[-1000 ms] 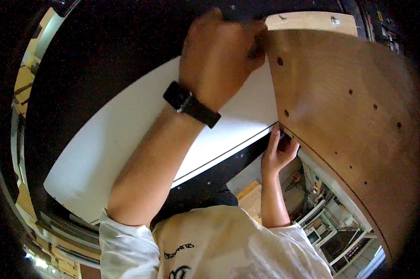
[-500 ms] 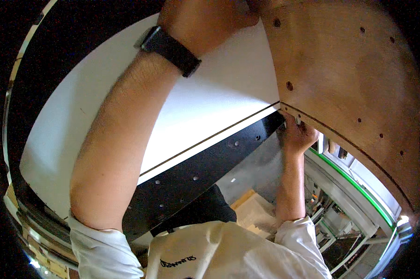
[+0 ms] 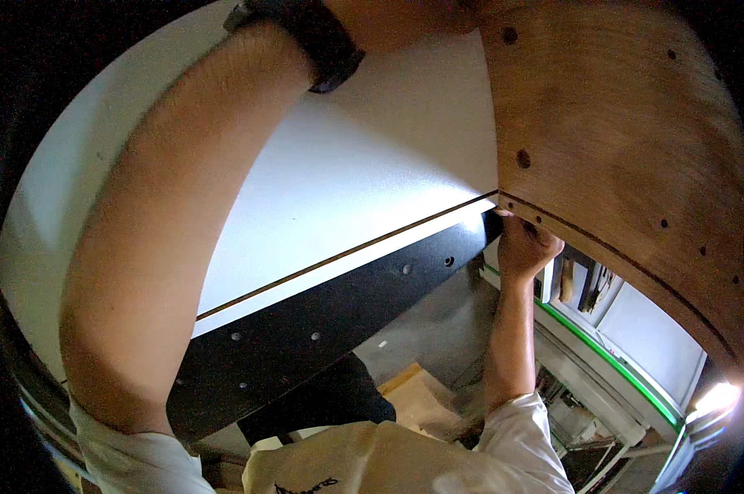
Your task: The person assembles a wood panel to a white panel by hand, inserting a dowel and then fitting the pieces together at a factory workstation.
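My left arm reaches up across a white panel point(image 3: 347, 165), a dark watch on its wrist. My left hand point(image 3: 417, 23) is at the top of the view, near where the white panel meets a wooden panel point(image 3: 594, 115); its fingers are in shadow or cut off. Below the lower corner of that joint is my right hand point(image 3: 527, 247), raised with its fingers curled closed against the underside of the corner. Whatever they may hold is hidden. The wooden panel has several drilled holes and a dark groove along its lower edge.
A black board point(image 3: 347, 317) with several holes runs under the white panel's edge. Beyond my right arm stands a pale frame with a green strip point(image 3: 611, 362), and a bright lamp point(image 3: 718, 399) shines at the right. Cardboard point(image 3: 421, 395) lies on the grey floor.
My left forearm and watch sit farther up and left in the view, which has itself shifted. My right hand stays under the corner, its fingers drawn in more tightly there.
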### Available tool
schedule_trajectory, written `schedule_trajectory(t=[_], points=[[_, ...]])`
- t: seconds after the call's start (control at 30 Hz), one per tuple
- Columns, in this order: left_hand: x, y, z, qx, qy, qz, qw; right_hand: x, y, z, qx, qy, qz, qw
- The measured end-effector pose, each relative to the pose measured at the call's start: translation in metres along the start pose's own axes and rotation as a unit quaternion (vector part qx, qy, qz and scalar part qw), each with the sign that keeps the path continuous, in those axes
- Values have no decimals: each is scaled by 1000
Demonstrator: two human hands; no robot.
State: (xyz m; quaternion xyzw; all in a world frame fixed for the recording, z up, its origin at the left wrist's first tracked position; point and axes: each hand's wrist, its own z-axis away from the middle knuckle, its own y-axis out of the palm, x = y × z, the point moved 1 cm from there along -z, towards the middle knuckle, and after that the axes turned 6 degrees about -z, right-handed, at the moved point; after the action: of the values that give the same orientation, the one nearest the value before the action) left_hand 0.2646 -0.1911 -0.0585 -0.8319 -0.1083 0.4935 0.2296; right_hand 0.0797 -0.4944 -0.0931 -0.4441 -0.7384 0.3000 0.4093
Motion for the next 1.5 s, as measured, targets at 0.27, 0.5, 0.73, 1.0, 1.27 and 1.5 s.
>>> schedule_trajectory(t=[0.27,0.5,0.73,1.0,1.27,1.5], points=[[-7,-1,2,-2,5,-12,1000,-14,8,-5,0,57,3,998],[-5,4,1,6,33,8,999,-18,12,0,-10,92,-67,993],[-12,3,9,-32,40,-52,997,-1,14,-10,-35,134,-169,976],[-11,11,14,-71,61,-62,994,4,17,-9,-44,172,-236,955],[1,10,3,-41,30,-60,997,-10,16,-2,-24,106,-207,972],[-5,6,13,-57,68,-80,993,4,17,-7,-26,151,-255,955]])
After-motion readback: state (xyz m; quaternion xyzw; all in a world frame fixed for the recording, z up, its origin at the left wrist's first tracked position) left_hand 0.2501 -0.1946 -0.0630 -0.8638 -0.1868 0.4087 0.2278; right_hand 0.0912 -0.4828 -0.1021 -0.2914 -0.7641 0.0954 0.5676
